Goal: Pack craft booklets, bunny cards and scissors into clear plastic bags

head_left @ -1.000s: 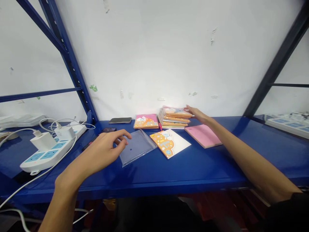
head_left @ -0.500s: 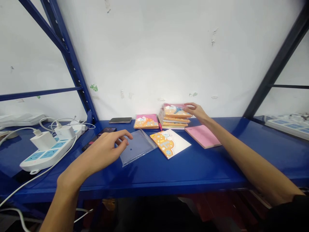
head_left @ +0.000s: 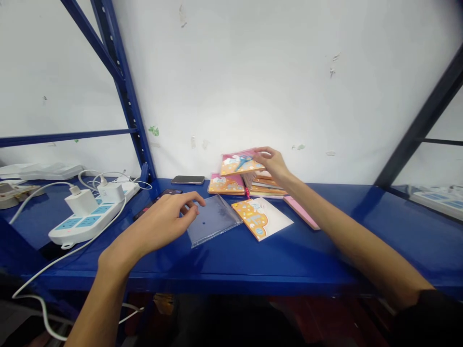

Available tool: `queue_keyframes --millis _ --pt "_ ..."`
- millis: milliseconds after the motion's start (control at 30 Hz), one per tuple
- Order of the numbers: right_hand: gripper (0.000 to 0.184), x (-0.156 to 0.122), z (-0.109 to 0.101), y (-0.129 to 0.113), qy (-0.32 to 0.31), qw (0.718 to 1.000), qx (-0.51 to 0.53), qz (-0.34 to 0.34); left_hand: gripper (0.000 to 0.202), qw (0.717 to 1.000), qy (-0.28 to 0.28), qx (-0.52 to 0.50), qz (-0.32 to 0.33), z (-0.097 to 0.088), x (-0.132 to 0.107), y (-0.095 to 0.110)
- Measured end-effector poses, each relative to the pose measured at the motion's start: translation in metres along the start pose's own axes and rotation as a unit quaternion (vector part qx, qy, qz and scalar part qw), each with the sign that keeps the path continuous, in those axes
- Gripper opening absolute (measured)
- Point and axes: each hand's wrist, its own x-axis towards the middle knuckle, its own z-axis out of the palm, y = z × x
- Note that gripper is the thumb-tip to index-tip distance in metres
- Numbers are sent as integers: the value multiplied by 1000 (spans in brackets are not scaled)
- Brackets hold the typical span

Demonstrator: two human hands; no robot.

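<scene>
My right hand [head_left: 272, 163] grips the right edge of a plastic-wrapped booklet [head_left: 237, 164] with a pink and orange cover and a blue scissors picture, raised above the back row. Below it lie a second pink and orange booklet [head_left: 224, 185] and a stack of booklets [head_left: 265, 185], partly covered by the hand. My left hand [head_left: 173, 214] hovers with bent, parted fingers and nothing in them, beside a clear plastic sleeve [head_left: 213, 221]. An orange and white booklet [head_left: 262, 218] lies right of the sleeve. Behind my right forearm shows part of a pink pad [head_left: 301, 212].
A white power strip [head_left: 88, 219] with plugged-in chargers and loose cables occupies the left side. One phone [head_left: 188, 180] lies near the wall, and another dark phone [head_left: 159, 196] is partly behind my left hand. Blue shelf posts [head_left: 135, 115] flank the blue table [head_left: 231, 265].
My right hand has lifted the scissors-picture booklet off the stack and carried it left, over the neighbouring booklet. My left hand keeps its pose; the whole view has shifted slightly.
</scene>
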Motion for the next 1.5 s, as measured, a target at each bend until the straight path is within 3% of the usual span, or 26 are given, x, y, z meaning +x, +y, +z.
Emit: queue_keyframes --millis 100,200,267,367,500,667,833,967,1067,1167,1333,1500 --pt "29 8 36 -8 -55 992 -114 -18 34 1000 7 4 1 -2 -1 1" --pt "25 3 65 -9 -107 964 -239 -45 35 1000 -1 3 7 -1 -1 0" --pt "29 -3 75 -10 -117 942 -306 -70 35 1000 -8 0 10 0 -1 -1" --pt "17 -8 75 -14 -113 916 -368 -111 36 1000 -12 -7 7 2 0 -2" --pt "26 -10 46 -19 -88 903 -387 -164 36 1000 -19 19 3 7 0 1" --pt "32 -27 -23 -3 -8 911 -376 -168 35 998 -45 43 10 21 2 1" --pt "37 -38 -107 50 81 922 -377 -47 34 995 -74 41 43 38 6 0" --pt "42 -46 -151 104 35 929 -357 90 35 994 -92 38 54 43 9 0" --pt "45 -54 -161 133 -47 937 -316 139 35 994 -81 38 59 43 10 -2" --pt "39 -57 -158 144 -114 942 -282 141 35 994 -78 41 58 44 11 -2" --pt "43 -52 -149 136 -182 935 -272 138 33 991 -109 41 72 46 9 16" --pt "47 -58 -149 118 -225 918 -295 140 31 986 -101 -44 128 54 1 51"
